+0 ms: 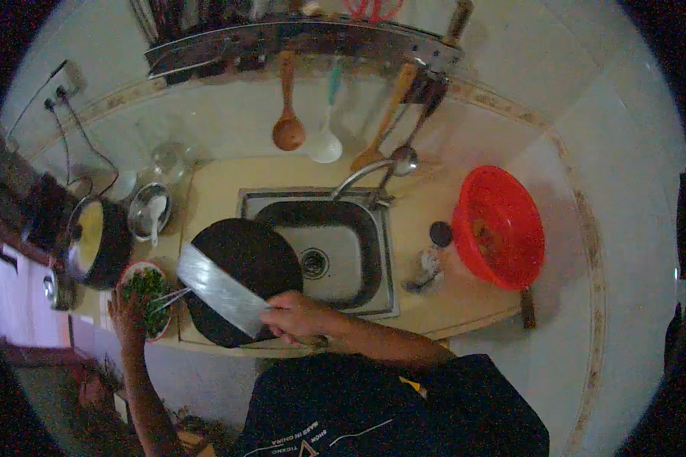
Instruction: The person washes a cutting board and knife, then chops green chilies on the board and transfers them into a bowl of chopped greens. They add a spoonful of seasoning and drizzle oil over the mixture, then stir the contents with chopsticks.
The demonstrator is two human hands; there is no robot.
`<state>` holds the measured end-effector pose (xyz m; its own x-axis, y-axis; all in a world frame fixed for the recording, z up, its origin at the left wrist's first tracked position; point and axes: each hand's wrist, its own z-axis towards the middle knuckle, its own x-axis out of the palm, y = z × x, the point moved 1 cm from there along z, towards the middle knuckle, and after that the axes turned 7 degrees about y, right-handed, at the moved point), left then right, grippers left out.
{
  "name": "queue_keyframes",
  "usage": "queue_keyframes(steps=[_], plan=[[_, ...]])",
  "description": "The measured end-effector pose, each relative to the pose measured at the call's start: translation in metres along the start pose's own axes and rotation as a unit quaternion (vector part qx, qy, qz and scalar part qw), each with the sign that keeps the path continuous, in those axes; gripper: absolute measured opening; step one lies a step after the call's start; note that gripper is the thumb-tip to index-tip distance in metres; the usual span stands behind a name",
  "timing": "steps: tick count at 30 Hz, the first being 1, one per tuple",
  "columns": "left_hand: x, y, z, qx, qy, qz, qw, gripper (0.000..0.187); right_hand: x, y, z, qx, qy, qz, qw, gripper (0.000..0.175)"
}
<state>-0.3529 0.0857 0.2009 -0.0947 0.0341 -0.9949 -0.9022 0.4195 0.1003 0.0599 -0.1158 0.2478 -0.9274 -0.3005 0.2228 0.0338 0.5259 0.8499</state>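
My right hand grips the handle of a cleaver, whose broad blade lies across a round dark board. This board overlaps the left side of the sink. At its left, my left hand touches the near left rim of a red-rimmed bowl holding chopped greens. Thin, light-coloured utensils reach from the bowl towards the board; their exact kind is unclear. The fingers of my left hand are partly hidden by blur.
Left of the board stand a dark pot and a glass bowl with a white spoon. The steel sink and curved faucet lie to the right, before a red plastic basin. Wooden ladle and other utensils hang above.
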Motion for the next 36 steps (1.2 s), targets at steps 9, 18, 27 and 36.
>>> queue_keyframes(steps=[9, 18, 27, 36], plan=[[-0.061, -0.273, 0.040, 0.328, -0.053, -0.157, 0.930, 0.054, -0.110, -0.165, -0.179, -0.039, -0.316, -0.127, 0.939, 0.029], [-0.028, -0.615, 0.134, 0.533, -0.109, -0.206, 0.813, 0.057, -0.130, -0.202, -0.203, 0.047, -0.369, 0.142, 0.917, 0.036], [-0.007, -0.610, 0.146, 0.467, 0.179, -0.104, 0.860, 0.055, -0.116, -0.192, -0.200, 0.147, -0.437, -0.119, 0.880, 0.041], [-0.027, -0.496, 0.169, 0.066, 0.293, -0.655, 0.693, 0.028, -0.172, -0.154, -0.138, -0.018, -0.247, -0.068, 0.966, 0.032]])
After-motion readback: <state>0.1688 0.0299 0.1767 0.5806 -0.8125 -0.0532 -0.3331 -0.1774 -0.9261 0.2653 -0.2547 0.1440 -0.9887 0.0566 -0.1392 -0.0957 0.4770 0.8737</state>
